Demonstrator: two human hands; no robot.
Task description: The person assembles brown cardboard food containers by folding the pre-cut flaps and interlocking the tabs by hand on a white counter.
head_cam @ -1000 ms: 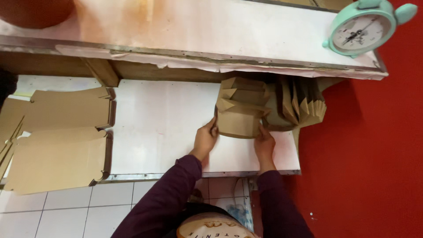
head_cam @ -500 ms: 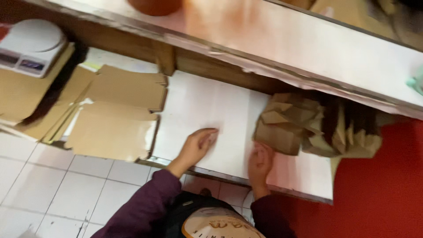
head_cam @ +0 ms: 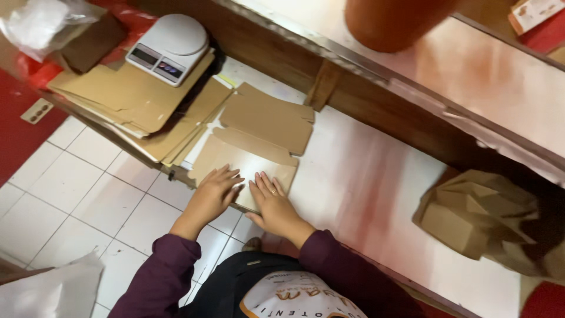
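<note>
A flat, unfolded brown cardboard box blank [head_cam: 259,138] lies on the white lower shelf [head_cam: 365,176]. My left hand [head_cam: 213,194] and my right hand [head_cam: 272,206] both rest flat on its near edge, fingers spread, side by side. A row of folded brown cardboard boxes [head_cam: 477,218] stands on the shelf at the right, away from both hands.
A white digital scale [head_cam: 169,48] sits on a stack of flat cardboard sheets [head_cam: 135,100] at the left. An upper shelf [head_cam: 471,70] overhangs the work surface, with an orange-brown pot [head_cam: 388,20] on it. White floor tiles [head_cam: 88,194] lie below.
Both hands left the folded boxes at the right and moved left onto the flat cardboard blank. The view swung left, bringing the scale and cardboard stack into sight.
</note>
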